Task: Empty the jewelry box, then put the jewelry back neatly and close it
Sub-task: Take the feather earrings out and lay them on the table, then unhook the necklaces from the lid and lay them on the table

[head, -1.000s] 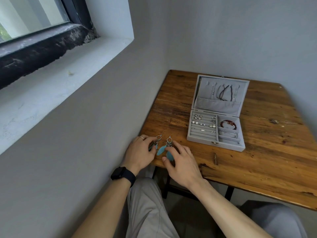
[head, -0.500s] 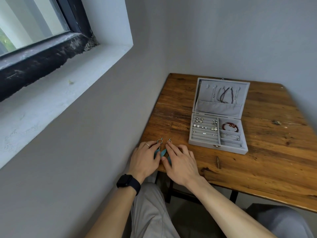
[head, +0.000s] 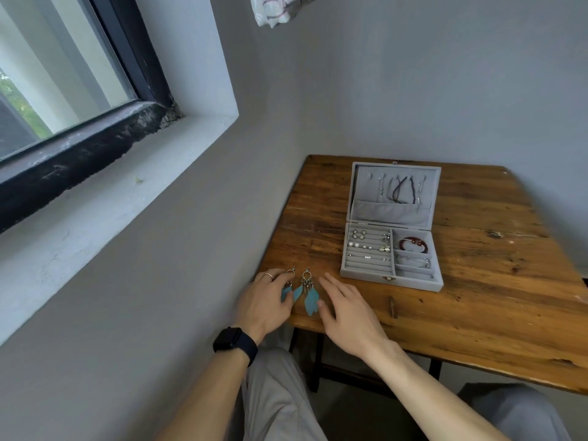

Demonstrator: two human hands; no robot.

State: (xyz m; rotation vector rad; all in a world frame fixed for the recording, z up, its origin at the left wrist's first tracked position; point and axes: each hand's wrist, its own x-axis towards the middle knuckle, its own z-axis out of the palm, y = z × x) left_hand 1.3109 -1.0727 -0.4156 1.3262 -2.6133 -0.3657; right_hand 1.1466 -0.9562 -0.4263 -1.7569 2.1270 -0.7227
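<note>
A grey jewelry box (head: 366,280) stands open on the wooden table (head: 496,300), its lid upright with necklaces (head: 401,190) hanging inside. Small earrings (head: 359,245) sit in the left slotted tray and a red bracelet (head: 412,243) lies in the right compartment, with a silver chain below it. Two blue feather earrings (head: 307,294) lie flat at the table's near left corner. My left hand (head: 264,305) rests over the left earring, partly hiding it. To the right of the pair, my right hand (head: 346,313) is flat with fingers apart, holding nothing.
A grey wall runs along the table's left edge, with a window sill (head: 105,198) above. Another wall stands behind the table. Patterned cloth (head: 280,7) hangs at the top. My knees are under the table's near edge.
My right hand has drawn back to the right off the feather earrings, uncovering them. The left hand stays on the left earring. My head has tilted, shifting the view.
</note>
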